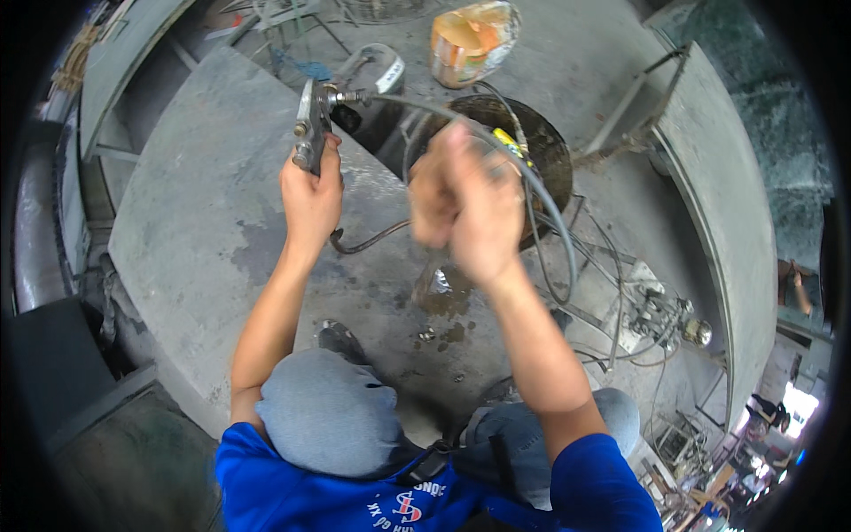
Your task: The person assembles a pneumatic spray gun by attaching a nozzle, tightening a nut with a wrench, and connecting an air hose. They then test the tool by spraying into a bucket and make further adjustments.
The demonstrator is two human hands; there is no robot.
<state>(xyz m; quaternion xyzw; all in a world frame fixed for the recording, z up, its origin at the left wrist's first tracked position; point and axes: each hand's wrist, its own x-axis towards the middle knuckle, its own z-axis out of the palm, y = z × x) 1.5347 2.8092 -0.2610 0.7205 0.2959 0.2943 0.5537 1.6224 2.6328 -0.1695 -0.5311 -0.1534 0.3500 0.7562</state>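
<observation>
Up high, the left hand (310, 199) grips a metal spray gun (312, 124) with hose (523, 173); the blurred right hand (465, 208) looks closed, over the slab's (195, 204) right edge.

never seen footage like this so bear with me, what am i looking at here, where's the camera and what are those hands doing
This is one picture from a wide fisheye camera worn on a person's head, looking down, so straight edges bend near the rim. The two bare forearms coming up from the bottom belong to the wearer, who has a blue shirt and grey trousers.

The left hand grips a grey metal trigger gun with a grey hose joined to its tip. The right hand is blurred from movement and seems closed near that hose; what it holds, if anything, I cannot tell.

Below is a stained grey concrete floor. Ahead sit a round dark rusty basin, an orange and white plastic bag, and to the right a tangle of thin cables.
</observation>
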